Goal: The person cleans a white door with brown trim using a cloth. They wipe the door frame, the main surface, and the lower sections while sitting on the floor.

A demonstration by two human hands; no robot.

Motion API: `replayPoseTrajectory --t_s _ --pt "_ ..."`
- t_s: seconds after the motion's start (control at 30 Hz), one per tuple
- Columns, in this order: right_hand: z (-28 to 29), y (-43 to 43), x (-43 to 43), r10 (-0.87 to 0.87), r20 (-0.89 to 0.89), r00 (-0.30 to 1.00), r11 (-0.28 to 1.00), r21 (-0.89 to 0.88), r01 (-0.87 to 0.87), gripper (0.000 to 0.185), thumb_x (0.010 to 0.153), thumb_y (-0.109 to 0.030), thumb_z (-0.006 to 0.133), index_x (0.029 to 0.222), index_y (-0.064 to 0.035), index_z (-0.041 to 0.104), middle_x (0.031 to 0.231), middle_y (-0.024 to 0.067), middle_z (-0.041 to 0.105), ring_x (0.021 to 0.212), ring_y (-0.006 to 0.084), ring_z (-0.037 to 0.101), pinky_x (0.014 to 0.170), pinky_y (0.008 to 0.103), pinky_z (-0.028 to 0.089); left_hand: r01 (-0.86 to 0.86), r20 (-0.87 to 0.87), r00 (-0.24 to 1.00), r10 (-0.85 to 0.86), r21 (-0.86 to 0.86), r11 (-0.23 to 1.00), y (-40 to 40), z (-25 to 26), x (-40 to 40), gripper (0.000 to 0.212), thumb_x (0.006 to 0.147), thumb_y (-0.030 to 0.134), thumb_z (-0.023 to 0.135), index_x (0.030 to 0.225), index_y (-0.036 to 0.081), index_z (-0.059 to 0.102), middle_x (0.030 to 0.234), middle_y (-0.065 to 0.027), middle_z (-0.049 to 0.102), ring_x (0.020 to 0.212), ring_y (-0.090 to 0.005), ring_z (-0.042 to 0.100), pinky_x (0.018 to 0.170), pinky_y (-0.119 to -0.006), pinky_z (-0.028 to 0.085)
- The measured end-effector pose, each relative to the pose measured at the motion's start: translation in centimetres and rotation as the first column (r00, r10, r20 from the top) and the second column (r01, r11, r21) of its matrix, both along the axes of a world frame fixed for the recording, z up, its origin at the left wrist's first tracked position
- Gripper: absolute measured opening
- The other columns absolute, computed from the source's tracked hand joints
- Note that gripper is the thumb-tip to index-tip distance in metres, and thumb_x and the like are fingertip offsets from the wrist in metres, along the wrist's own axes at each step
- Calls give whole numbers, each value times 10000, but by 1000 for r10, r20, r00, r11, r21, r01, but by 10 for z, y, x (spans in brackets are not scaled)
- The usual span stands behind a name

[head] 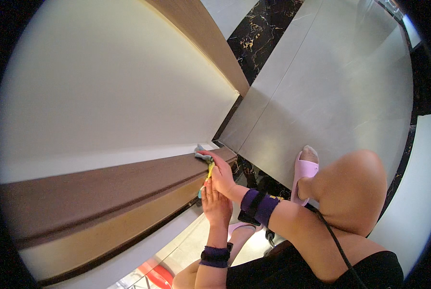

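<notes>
A multicoloured cloth (210, 169), grey-blue at one end with yellow, red and teal parts, lies against the lower end of a brown door frame (110, 193). My right hand (222, 175) grips its grey-blue end, the fingers over the frame's flat face. Just below, my left hand (217, 207) has its fingers on the red and teal end, by the frame's lighter inner side. The palms and part of the cloth are hidden. A dark purple band with a black strap is around each wrist.
A white wall (110, 90) meets the frame, with a dark skirting (228, 117) at its foot. Grey floor tiles (291, 90) are edged with black marbled strips (255, 32). My pink slipper (305, 171) is near a black cable (332, 231). A red object (157, 272) lies beyond the doorway.
</notes>
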State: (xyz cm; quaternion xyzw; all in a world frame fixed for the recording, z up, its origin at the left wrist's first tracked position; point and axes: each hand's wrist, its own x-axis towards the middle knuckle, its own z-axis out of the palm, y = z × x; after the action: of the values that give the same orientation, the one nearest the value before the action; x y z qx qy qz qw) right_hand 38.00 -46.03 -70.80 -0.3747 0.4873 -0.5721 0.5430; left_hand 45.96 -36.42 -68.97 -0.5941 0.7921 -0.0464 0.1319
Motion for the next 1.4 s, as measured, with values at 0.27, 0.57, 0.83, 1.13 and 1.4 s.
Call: replayPoseTrajectory --t_s 0.27,0.57,0.83,1.13,1.4 --pt "146 -1 2 13 47 999 934 -356 5 514 793 -69 451 1288 -118 579 1256 197 602 1187 363 559 1036 436 418 -25 -54 999 9 -295 955 0 108 11 729 878 352 582 1472 8 339 1531 -233 305 1445 -400 242 1198 -505 175" --pt "283 -2 1 -44 -53 998 596 -803 -17 665 843 -144 607 1467 -85 386 1480 219 387 1384 376 359 1118 489 309 15 -185 971 -152 -587 810 4 230 15 820 887 281 674 1523 49 212 1540 -252 264 1408 -432 297 1118 -526 298" --pt "239 1 -8 -132 -261 956 496 -852 -165 696 895 -207 593 1518 -128 293 1586 110 256 1478 291 204 1209 448 211 -161 -165 983 78 -578 800 3 196 3 874 875 330 635 1530 10 153 1573 -295 104 1449 -485 130 1169 -532 198" --pt "170 17 -2 -154 -154 976 779 -627 25 684 878 -158 597 1484 -33 305 1448 205 420 1341 400 403 1151 509 298 -114 -195 981 9 -534 838 12 153 5 787 902 368 570 1524 27 230 1563 -303 138 1441 -513 122 1171 -574 170" --pt "287 43 -1 -70 13 997 652 -756 56 597 948 -227 585 1484 -95 358 1550 145 307 1441 306 283 1194 440 244 -202 -290 957 -17 -707 678 11 247 -11 838 921 370 621 1536 41 156 1573 -267 135 1446 -463 134 1172 -517 195"
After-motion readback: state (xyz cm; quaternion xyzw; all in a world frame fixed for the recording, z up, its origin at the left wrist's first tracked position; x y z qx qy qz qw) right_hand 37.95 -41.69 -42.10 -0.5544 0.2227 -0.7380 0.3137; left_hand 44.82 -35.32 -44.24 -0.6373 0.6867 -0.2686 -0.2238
